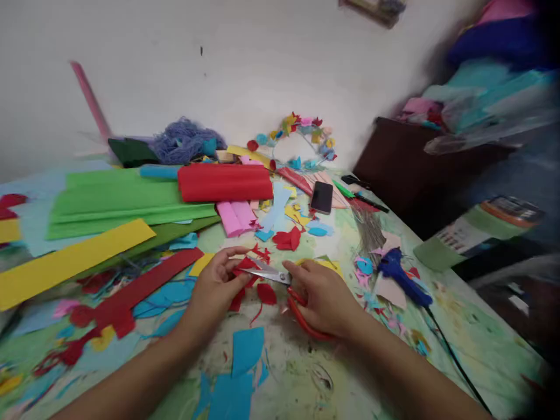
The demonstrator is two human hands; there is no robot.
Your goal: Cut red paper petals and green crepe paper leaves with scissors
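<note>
My right hand [321, 291] is closed around the red handles of a pair of scissors [301, 309]. Their blades point left and lie parted against a small piece of red crepe paper [246, 266]. That piece is pinched between the thumb and fingers of my left hand [219, 280]. Just below the blades lie cut red petal shapes [266, 294] and a thin red strip. Closer to me are blue paper pieces [247, 350]. Another cluster of red petals [287, 238] rests beyond the scissors.
Rolls of red [225, 182] and green crepe paper [109, 195] lie at the back left. A phone [322, 197] is behind my hands. On the right are a blue glue gun [405, 280] with a cord and a green bottle [472, 233]. A flower wreath [301, 125] leans on the wall.
</note>
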